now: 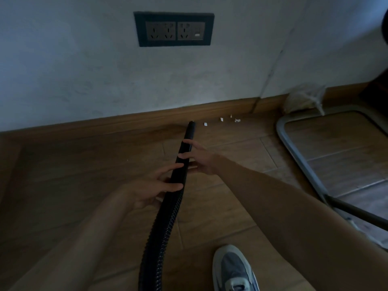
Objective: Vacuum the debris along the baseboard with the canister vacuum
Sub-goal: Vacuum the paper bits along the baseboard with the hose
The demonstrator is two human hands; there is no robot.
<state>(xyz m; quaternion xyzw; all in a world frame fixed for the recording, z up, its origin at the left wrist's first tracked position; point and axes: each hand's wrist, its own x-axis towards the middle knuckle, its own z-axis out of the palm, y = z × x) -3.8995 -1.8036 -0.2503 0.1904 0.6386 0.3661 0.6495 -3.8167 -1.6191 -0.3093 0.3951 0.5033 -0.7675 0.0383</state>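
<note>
A black ribbed vacuum hose [165, 223] runs up from the bottom of the view to a smooth nozzle [189, 131] whose tip sits at the foot of the wooden baseboard [130, 120]. My left hand [155, 187] grips the hose where the ribs end. My right hand [199, 158] holds the smooth tube higher up, fingers wrapped across it. Several small white scraps of debris [222, 120] lie on the floor just right of the nozzle tip, against the baseboard. The canister itself is out of view.
A grey metal frame [294, 148] lies on the wood-look floor at right, with a pale bundle [302, 99] in the corner behind it. A dark socket panel [174, 29] is on the wall above. My grey shoe [233, 269] stands at the bottom.
</note>
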